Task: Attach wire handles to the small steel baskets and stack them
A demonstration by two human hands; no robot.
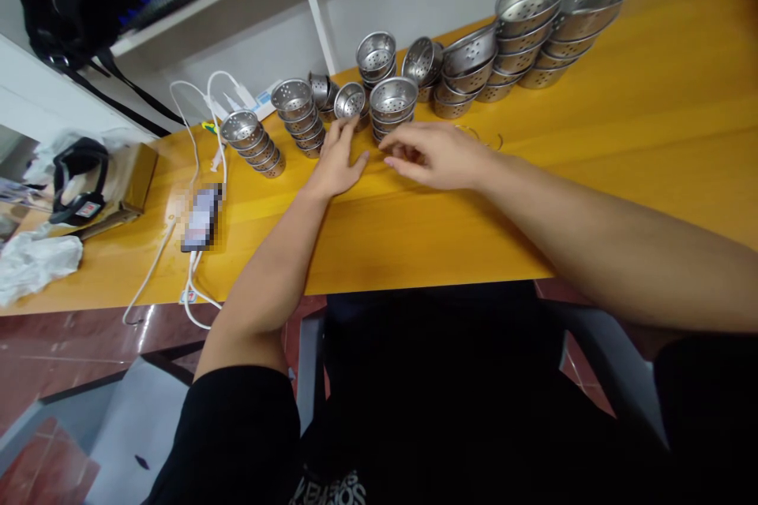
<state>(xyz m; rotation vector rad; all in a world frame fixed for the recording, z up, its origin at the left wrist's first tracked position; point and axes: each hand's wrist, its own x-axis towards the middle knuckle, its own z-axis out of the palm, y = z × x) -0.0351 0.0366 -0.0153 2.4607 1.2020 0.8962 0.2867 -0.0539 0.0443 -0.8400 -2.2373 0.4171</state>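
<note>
Several perforated metal cups stand in stacks on the yellow wooden table. My left hand (339,161) has its fingers stretched out and thumb apart. Its fingertips overlap the lower edge of a small tilted cup (349,101); whether they press on it I cannot tell. My right hand (438,155) is half curled with a gap between thumb and fingers, and nothing shows in it. It is close to the front of a short cup stack (393,99), partly hiding its base. Left of my left hand stand two more stacks, a nearer one (299,117) and a farther one (253,144).
Taller stacks of larger cups (521,39) stand at the right rear. On the left are a phone (202,218) with white cables, a power strip (260,101) and a cardboard box (133,185). A white shelf (313,8) rises behind the table (651,134).
</note>
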